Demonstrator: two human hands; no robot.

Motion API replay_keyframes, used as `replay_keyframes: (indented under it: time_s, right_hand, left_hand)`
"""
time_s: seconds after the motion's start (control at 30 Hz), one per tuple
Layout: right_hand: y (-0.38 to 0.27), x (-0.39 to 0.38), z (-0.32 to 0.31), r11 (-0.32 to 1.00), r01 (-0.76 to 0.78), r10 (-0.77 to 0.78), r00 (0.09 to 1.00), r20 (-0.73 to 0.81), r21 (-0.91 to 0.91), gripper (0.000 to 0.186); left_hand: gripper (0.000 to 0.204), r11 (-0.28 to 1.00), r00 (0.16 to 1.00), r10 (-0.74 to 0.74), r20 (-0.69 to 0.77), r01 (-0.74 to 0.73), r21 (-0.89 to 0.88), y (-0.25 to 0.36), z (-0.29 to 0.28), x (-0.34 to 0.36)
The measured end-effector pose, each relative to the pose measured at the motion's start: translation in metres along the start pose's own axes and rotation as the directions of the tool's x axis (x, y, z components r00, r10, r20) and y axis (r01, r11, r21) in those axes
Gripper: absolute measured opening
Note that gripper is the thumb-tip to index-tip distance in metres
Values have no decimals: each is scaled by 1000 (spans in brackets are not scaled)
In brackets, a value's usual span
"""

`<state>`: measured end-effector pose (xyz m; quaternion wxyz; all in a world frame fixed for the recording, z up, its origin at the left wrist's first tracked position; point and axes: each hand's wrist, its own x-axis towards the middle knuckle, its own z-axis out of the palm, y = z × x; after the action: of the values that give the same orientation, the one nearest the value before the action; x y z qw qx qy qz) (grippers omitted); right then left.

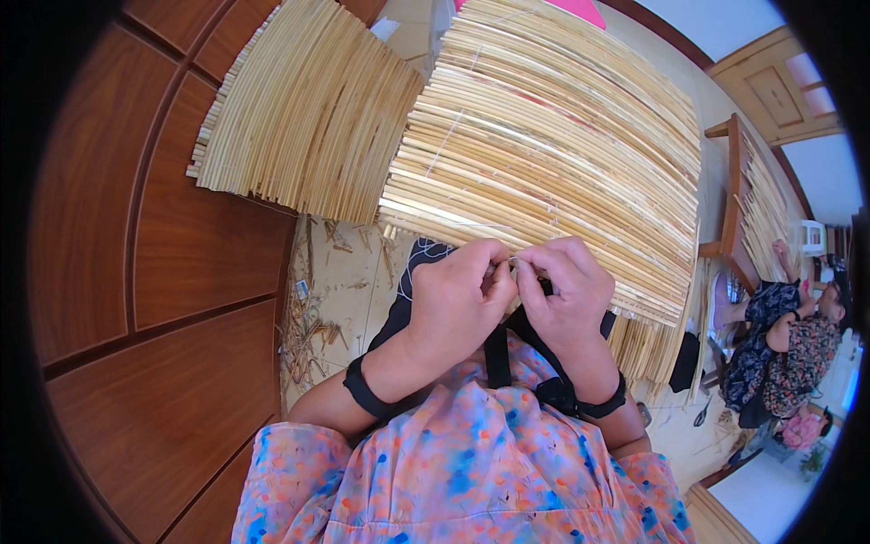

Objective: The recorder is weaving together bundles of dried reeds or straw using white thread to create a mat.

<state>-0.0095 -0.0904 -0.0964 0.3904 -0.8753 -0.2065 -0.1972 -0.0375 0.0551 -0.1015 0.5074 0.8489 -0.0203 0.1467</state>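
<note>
My left hand (pixel 453 297) and my right hand (pixel 573 295) meet at the near edge of a mat of pale reed stalks (pixel 553 150). Each is closed in a pinch, fingertips almost touching. A thin white thread (pixel 514 260) shows between the fingertips; whether a needle is with it is too small to tell. More white thread (pixel 407 276) hangs in loose loops beside my left hand, over my dark-clothed leg. The stalks lie side by side across the mat, with fine thread lines crossing them.
A second reed mat (pixel 313 113) leans against brown wooden panels (pixel 213 208) at left. Stalk scraps (pixel 322 331) litter the tiled floor. Cut reeds (pixel 648 349) lie under the mat's right side. Scissors (pixel 700 412) rest on the floor near another person (pixel 797 349), seated by a wooden frame (pixel 736 199).
</note>
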Motion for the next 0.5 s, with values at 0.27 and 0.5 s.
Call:
replay_keyframes:
  time_s: [0.27, 0.5]
  right_hand:
    - [2, 0, 1, 1000, -23, 23, 998, -54, -1, 15]
    - [1, 1, 1, 1000, -12, 13, 1000, -10, 16, 14]
  left_hand:
    - [11, 999, 999, -35, -41, 35, -11, 0, -11, -4]
    - [11, 994, 999, -34, 16, 35, -99, 3, -3, 1]
